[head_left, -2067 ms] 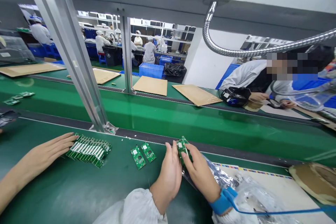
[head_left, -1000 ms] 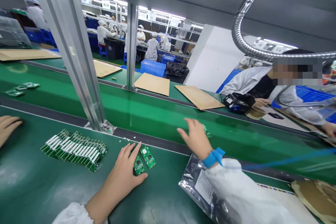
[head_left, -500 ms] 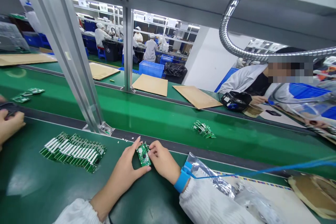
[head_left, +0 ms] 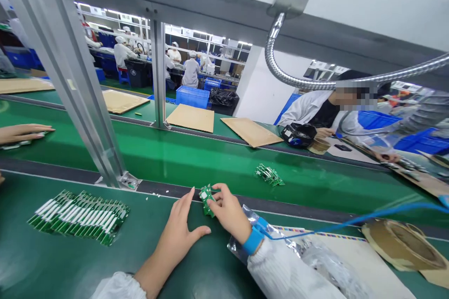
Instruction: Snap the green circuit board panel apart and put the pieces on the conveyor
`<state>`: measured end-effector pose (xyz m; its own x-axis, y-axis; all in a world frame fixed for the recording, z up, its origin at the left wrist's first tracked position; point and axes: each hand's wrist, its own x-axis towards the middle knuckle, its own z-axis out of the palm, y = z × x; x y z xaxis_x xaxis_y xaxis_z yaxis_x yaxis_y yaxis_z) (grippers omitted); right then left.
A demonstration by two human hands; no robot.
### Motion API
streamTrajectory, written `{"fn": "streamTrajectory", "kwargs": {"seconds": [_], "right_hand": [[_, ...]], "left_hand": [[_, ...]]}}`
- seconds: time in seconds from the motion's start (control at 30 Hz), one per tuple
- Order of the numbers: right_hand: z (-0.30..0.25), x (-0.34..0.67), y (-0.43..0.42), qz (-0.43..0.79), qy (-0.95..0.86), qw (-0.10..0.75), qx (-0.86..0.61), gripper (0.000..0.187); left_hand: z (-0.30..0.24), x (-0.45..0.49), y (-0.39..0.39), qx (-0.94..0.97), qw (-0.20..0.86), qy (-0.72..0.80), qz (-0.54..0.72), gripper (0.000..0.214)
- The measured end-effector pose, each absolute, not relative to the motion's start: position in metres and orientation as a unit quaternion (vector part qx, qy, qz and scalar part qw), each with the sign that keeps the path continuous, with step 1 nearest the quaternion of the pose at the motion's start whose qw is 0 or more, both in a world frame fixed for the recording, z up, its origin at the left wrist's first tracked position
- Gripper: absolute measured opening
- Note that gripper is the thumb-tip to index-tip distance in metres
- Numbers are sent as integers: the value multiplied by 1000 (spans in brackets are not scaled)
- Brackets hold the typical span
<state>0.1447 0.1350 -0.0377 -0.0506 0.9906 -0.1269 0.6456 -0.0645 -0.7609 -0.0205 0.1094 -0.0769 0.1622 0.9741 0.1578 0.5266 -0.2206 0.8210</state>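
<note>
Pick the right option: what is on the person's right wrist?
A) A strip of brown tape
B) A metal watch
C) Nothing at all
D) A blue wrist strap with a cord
D: a blue wrist strap circles the wrist of the right hand, and a blue cord runs from it toward the right.

Green conveyor belt (head_left: 52, 261) — shingled circuit boards (head_left: 79, 217) near, a small pile (head_left: 269, 174) beyond
</note>
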Motion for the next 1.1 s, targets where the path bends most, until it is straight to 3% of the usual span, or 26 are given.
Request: {"fn": "streamTrajectory", "kwargs": {"seconds": [0.13,0.37,0.57,0.83,1.1], "right_hand": [[-20,211,169,223,-642,208,-704,33],[-18,303,214,73,-617,60,-782,34],[-37,318,214,26,-619,-21,-785,34],[-41,334,210,-9,-581,-68,-811,33],[25,342,192,19,-583,-82,-808,32]], "left_hand": [[-76,-22,111,696,317,548,340,74],[-79,-23,115,703,307,559,315,64],[-83,-25,118,710,289,560,316,58],[-86,-26,119,715,268,560,321,52],[-84,-28,122,727,240,555,324,43]]}}
